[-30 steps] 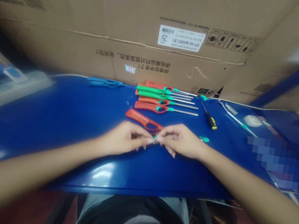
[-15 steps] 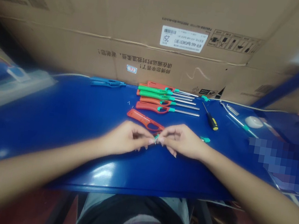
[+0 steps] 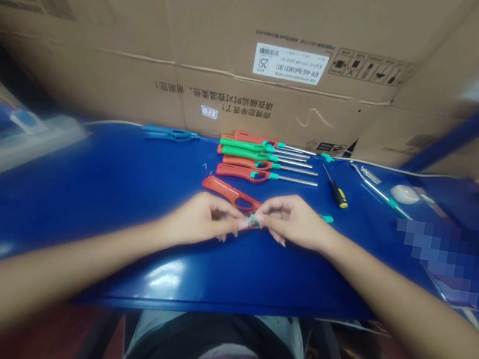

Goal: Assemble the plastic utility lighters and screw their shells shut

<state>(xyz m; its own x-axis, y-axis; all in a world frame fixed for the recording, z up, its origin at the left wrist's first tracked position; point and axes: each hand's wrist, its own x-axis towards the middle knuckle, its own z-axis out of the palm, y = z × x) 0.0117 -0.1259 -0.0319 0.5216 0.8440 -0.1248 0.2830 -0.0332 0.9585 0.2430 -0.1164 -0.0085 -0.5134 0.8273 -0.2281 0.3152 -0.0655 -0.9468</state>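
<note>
My left hand [image 3: 208,221] and my right hand [image 3: 290,219] meet over the blue table, fingertips pinched around a small green part [image 3: 253,220]. Its exact kind is too small and blurred to make out. Just behind my fingers lies an orange-red lighter handle shell [image 3: 224,187] with a finger loop, partly covered by my right hand. Another green piece [image 3: 326,219] shows beyond my right wrist. Further back, several long-necked lighters [image 3: 247,173] in orange and green lie side by side, their metal tubes pointing right.
A screwdriver [image 3: 338,190] with a black and yellow handle lies right of the lighters. Blue handle shells [image 3: 169,134] rest at the back left. A white rounded object [image 3: 405,194] sits at the right. A large cardboard box [image 3: 130,35] stands behind the table [image 3: 125,270].
The fingertips have drawn slightly apart, so more of the small green part shows between them. My right hand has shifted very little; the lighters lie as before.
</note>
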